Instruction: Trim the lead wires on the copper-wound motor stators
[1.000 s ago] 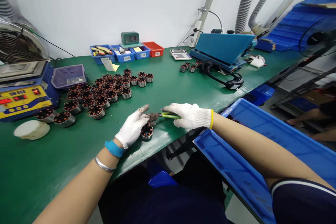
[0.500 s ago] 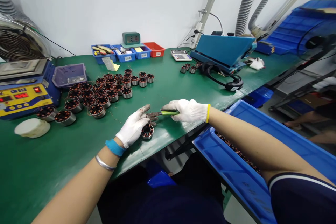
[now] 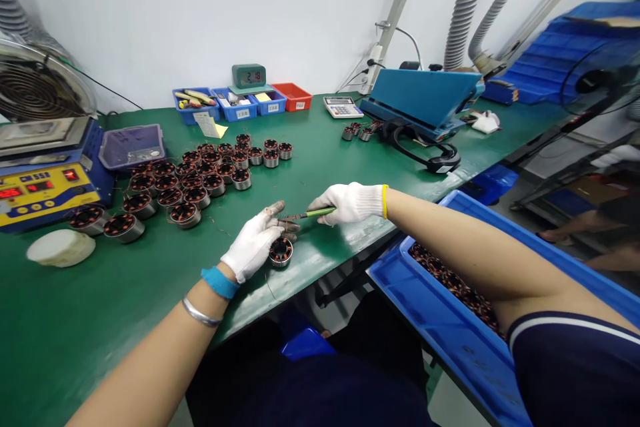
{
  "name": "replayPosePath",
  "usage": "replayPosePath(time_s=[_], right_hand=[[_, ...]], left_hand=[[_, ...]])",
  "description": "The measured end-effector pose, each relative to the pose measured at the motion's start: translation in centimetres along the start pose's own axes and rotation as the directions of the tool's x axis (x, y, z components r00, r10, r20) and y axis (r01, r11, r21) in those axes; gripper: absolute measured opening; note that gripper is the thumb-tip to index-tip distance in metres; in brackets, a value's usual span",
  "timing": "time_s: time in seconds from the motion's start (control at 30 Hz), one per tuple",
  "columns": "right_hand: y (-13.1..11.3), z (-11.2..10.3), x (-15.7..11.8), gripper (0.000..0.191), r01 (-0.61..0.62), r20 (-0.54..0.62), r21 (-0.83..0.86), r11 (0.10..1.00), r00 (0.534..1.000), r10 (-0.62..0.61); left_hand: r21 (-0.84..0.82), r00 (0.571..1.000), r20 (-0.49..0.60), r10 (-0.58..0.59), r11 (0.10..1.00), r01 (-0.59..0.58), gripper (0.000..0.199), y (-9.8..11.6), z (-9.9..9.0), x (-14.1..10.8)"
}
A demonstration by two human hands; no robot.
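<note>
My left hand (image 3: pixel 255 240), in a white glove with darkened fingertips, rests on the green bench. Its fingers are closed at the back of a motor stator (image 3: pixel 281 251), a silver ring with copper windings, standing near the bench edge. My right hand (image 3: pixel 345 205), also gloved, is wrapped round green-handled pliers (image 3: pixel 320 212). The pliers' jaws point left and reach the fingertips of my left hand, just above the stator. What lies between the jaws is too small to make out. A thin loose wire (image 3: pixel 270 285) hangs down beside the stator.
Several more stators (image 3: pixel 200 177) stand in a cluster at the left, by a yellow-and-blue soldering station (image 3: pixel 45 190). A calculator (image 3: pixel 343 107), a blue stand (image 3: pixel 425 100) and a black headband device (image 3: pixel 425 153) lie behind. Below right, a blue bin (image 3: pixel 395 273) holds wound parts.
My right hand has shifted slightly up and left, and the pliers are turned more edge-on. My right forearm has risen, baring more of the bin. The left hand stays at the stator.
</note>
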State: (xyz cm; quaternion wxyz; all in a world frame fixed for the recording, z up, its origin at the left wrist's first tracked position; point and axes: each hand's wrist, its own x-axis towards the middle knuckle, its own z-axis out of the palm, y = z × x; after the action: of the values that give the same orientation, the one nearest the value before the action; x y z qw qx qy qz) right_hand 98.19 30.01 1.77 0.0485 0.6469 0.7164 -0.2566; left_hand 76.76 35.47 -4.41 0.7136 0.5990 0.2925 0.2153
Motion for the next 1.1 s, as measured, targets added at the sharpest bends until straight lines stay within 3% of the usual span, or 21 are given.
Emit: replayPosePath(time_s=[0.3,0.47,0.57,0.63,0.7,0.77,0.83,0.9,1.0,1.07,1.1], right_hand=[[-0.5,0.1,0.1,0.041,-0.046,0.01,-0.041,0.998,0.999,0.047],[0.2,0.8,-0.8,0.048,-0.115,-0.089,-0.03,0.993,0.99,0.112],[0.7,2.1,-1.6,0.049,-0.211,-0.173,-0.057,0.976,0.965,0.199],[1.0,3.2,-1.9,0.049,-0.288,-0.258,-0.147,0.946,0.935,0.244],[1.2,4.5,-1.8,0.05,-0.344,-0.346,-0.234,0.909,0.903,0.253],[1.4,5.5,-1.5,0.051,-0.38,-0.418,-0.257,0.889,0.873,0.252],[1.6,6.3,-1.2,0.053,-0.416,-0.475,-0.229,0.88,0.837,0.272],[1.9,6.7,-1.0,0.057,-0.451,-0.509,-0.188,0.872,0.805,0.306],[2.1,7.1,-1.1,0.061,-0.469,-0.531,-0.145,0.871,0.78,0.332],[1.5,7.5,-1.2,0.064,-0.444,-0.587,-0.134,0.886,0.756,0.291],[0.9,7.8,-1.3,0.067,-0.4,-0.626,-0.133,0.907,0.743,0.236]], left_hand=[[0.008,1.0,-0.007,-0.008,1.0,0.008,0.075,0.1,-0.1,0.0],[0.021,0.999,-0.033,-0.021,1.0,0.022,0.079,0.0,-0.4,0.2],[0.161,0.986,-0.141,0.092,0.985,-0.069,0.078,0.1,-1.2,0.3],[0.447,0.946,-0.16,0.282,0.875,-0.185,0.069,0.5,-1.9,0.0],[0.742,0.917,-0.012,0.398,0.618,-0.258,0.058,1.1,-2.3,-0.7],[0.884,0.919,0.18,0.351,0.353,-0.308,0.055,1.6,-2.4,-1.6],[0.92,0.918,0.297,0.261,0.18,-0.349,0.056,1.8,-2.2,-2.4],[0.932,0.916,0.336,0.221,0.062,-0.357,0.056,1.9,-1.9,-2.8],[0.957,0.923,0.288,0.255,-0.044,-0.286,0.044,2.0,-1.5,-3.0],[0.975,0.925,0.223,0.309,-0.091,-0.204,0.034,2.3,-1.2,-3.0],[0.981,0.922,0.192,0.336,-0.104,-0.167,0.039,2.5,-1.0,-3.0]])
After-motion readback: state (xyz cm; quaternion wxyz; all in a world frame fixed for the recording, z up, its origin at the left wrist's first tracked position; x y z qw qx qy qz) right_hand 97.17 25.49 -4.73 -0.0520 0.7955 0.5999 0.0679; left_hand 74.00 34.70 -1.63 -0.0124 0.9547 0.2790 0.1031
